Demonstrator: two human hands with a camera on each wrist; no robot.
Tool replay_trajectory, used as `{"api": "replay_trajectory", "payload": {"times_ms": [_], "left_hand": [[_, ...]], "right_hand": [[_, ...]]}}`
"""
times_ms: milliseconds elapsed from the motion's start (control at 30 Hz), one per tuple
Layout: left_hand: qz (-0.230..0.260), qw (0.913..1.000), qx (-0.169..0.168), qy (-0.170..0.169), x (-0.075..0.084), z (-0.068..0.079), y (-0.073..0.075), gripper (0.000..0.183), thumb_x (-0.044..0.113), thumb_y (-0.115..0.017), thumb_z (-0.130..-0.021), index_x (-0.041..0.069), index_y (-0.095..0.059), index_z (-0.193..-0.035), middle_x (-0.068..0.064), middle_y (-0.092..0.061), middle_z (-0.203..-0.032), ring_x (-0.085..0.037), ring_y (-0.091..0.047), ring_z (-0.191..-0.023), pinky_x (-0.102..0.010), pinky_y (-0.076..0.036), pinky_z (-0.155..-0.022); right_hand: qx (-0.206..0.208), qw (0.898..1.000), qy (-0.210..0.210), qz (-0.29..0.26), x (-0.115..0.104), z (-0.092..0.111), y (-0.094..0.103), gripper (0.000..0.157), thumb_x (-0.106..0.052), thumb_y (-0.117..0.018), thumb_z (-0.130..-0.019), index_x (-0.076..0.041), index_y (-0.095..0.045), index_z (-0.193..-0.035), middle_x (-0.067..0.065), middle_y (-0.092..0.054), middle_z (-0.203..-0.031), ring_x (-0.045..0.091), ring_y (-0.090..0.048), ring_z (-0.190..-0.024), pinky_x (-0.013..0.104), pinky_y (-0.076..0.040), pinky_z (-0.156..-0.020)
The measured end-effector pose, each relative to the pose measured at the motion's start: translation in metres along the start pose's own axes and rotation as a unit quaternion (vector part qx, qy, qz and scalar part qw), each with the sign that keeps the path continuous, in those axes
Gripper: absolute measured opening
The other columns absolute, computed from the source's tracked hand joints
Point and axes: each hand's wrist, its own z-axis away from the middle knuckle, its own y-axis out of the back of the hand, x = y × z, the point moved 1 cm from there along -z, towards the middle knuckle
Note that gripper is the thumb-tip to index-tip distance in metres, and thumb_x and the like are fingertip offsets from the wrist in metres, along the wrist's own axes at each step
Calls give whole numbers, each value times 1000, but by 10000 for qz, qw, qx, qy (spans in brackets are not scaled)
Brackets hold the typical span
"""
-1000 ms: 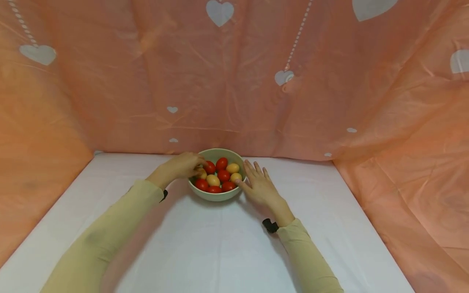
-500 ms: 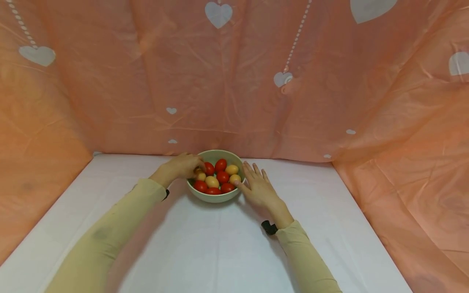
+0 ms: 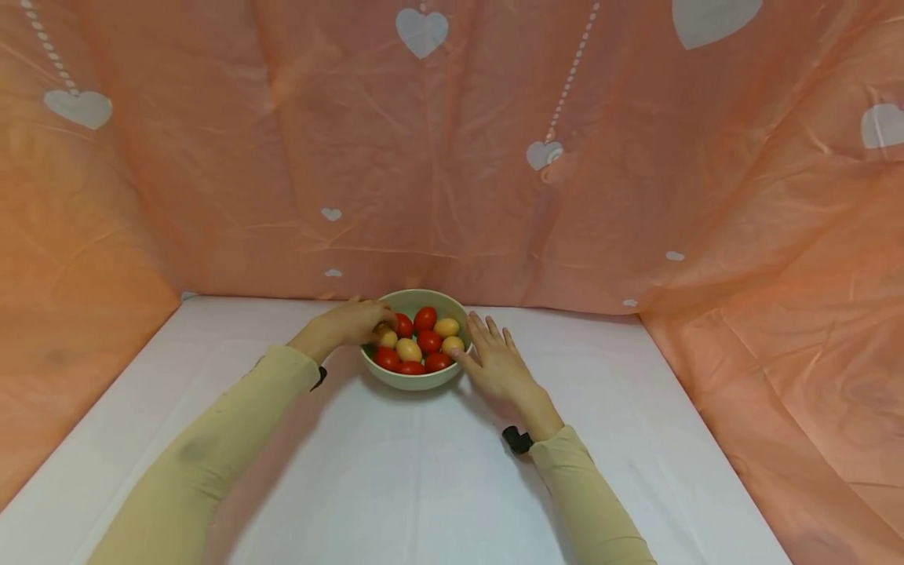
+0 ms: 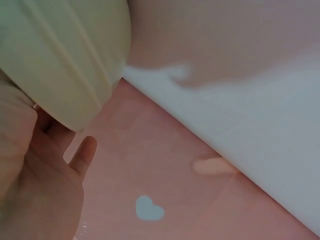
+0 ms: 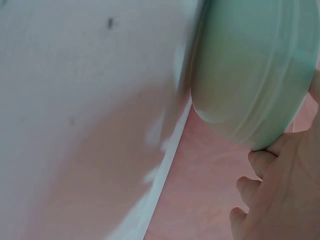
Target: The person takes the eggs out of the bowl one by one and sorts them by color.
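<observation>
A pale green bowl stands near the far edge of the table, filled with several glossy, egg-shaped pieces. Some are red, like tomatoes, and others are yellow. From the left, my left hand reaches over the rim with bent fingers, close to a yellow piece; what the fingertips hold is hidden. In the left wrist view its little finger sticks out beside the bowl. My right hand rests against the right side with straight, spread fingers, thumb over the rim. The right wrist view shows those fingers by the bowl's outer wall.
White cloth covers the table. Behind and at both sides hangs a pink-orange curtain with white hearts; its back part comes down close behind the bowl. Each wrist has a black strap or camera, seen on the right wrist.
The bowl and both hands keep practically the same place. Only a slight shift of the whole head view shows.
</observation>
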Motion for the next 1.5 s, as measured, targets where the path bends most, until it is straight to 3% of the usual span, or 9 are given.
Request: {"api": "replay_trajectory", "payload": {"times_ms": [400,800,900,1033,1200,1333,1500], "left_hand": [[443,9963,737,-57,-7,22,1,36,16,-79,-93,5,-72,-126,-13,-66,-127,-36,-59,-124,-60,-37,-108],[835,9792,1839,-166,-15,65,-3,42,15,-79,-92,5,-69,-133,-14,-66,-131,-36,-59,-124,-58,-41,-110],[937,9747,2023,-169,-16,77,-4,45,13,-79,-92,5,-67,-135,-13,-65,-131,-33,-61,-113,-52,-50,-98],[1176,9703,2112,-73,-13,92,-7,44,13,-77,-94,6,-66,-136,-11,-62,-133,-28,-62,-104,-47,-54,-88],[1602,9622,2200,-114,-10,109,-13,41,6,-75,-94,3,-66,-135,-14,-59,-134,-30,-65,-108,-50,-56,-88],[1659,9606,2223,-185,-8,122,-17,41,3,-76,-93,2,-66,-133,-13,-61,-129,-28,-67,-105,-44,-56,-82],[1891,9635,1887,-151,-7,135,-22,40,3,-77,-92,6,-68,-131,-10,-64,-126,-25,-66,-105,-37,-54,-83]], "right_hand": [[-5,10000,57,-54,-4,-1,-1,78,-56,-36,-109,-5,-18,-166,11,-17,-173,37,-13,-159,58,-9,-127],[63,9999,72,-85,-3,0,-3,78,-55,-36,-110,-4,-18,-165,12,-18,-172,38,-13,-159,59,-10,-126],[75,9999,89,-90,-2,0,-3,78,-55,-35,-110,-3,-17,-165,13,-18,-172,40,-14,-158,60,-10,-126],[59,9999,80,-74,-2,1,-3,78,-55,-34,-110,-3,-16,-166,13,-18,-172,38,-13,-159,60,-10,-126],[64,9999,73,-97,-2,2,-2,78,-55,-35,-110,-4,-17,-166,13,-18,-172,39,-13,-158,60,-10,-126],[44,9999,75,-148,-3,1,-2,77,-53,-36,-110,-3,-16,-165,13,-17,-172,39,-13,-158,60,-9,-126],[-28,9999,39,-149,-2,0,-1,77,-54,-35,-110,-4,-15,-166,12,-15,-173,37,-10,-159,59,-7,-126]]}}
